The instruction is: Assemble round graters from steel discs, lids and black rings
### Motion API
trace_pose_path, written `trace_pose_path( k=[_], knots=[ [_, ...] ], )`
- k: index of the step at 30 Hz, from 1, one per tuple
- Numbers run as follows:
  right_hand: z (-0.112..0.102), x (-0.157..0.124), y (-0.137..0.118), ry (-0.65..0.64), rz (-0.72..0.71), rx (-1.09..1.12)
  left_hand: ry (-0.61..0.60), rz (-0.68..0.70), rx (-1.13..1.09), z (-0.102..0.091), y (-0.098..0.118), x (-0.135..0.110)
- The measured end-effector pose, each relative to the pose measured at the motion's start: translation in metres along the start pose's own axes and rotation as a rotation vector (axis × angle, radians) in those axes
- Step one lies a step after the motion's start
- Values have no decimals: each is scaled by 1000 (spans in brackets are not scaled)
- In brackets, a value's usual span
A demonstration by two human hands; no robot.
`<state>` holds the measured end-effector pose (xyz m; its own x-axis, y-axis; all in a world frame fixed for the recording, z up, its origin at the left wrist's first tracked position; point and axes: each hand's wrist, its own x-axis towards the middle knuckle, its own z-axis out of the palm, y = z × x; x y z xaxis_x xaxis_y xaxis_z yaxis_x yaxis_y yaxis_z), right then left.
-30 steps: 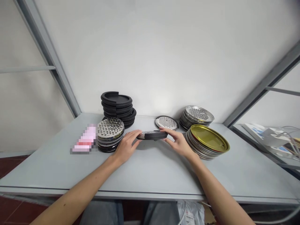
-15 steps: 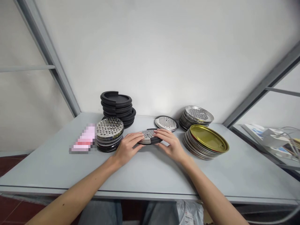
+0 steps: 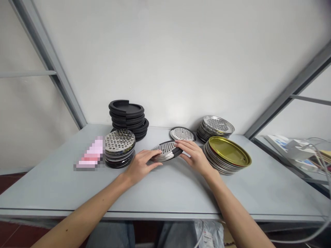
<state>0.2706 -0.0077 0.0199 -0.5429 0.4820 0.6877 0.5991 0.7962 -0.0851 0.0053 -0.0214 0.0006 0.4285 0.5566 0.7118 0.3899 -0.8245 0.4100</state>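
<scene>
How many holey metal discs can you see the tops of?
4: the held disc, between the left hand and right hand; the rear disc, behind it; the left stack's top disc; the rear right stack's top disc. More may hide underneath.

Two hands are in view: one left hand (image 3: 139, 165) and one right hand (image 3: 193, 156). Two graters have black rims: one front grater (image 3: 165, 148), one rear grater (image 3: 182, 133). Four stacks stand there: one of black trays (image 3: 126, 114), two topped by grating discs, a left stack (image 3: 119, 142) and a right stack (image 3: 218, 124), and one topped by a single gold lid (image 3: 230, 151). Their layers are too tight to count. One table (image 3: 168, 193), one plastic bag (image 3: 212, 234).
</scene>
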Motion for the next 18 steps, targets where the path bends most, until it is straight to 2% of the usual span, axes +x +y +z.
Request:
trace_pose_path(
  k=[4, 9, 12, 18],
  knots=[
    [-8, -3, 4, 96, 75, 30, 50, 93, -41, -10, 0, 3],
    [-15, -6, 11, 322, 281, 65, 304, 70, 47, -22, 6, 7],
    [-15, -5, 12, 426, 313, -11, 401, 64, 122, -23, 8, 9],
    [-1, -4, 3, 661, 321, -321, 372, 197, 205, -25, 2, 6]
  ],
)
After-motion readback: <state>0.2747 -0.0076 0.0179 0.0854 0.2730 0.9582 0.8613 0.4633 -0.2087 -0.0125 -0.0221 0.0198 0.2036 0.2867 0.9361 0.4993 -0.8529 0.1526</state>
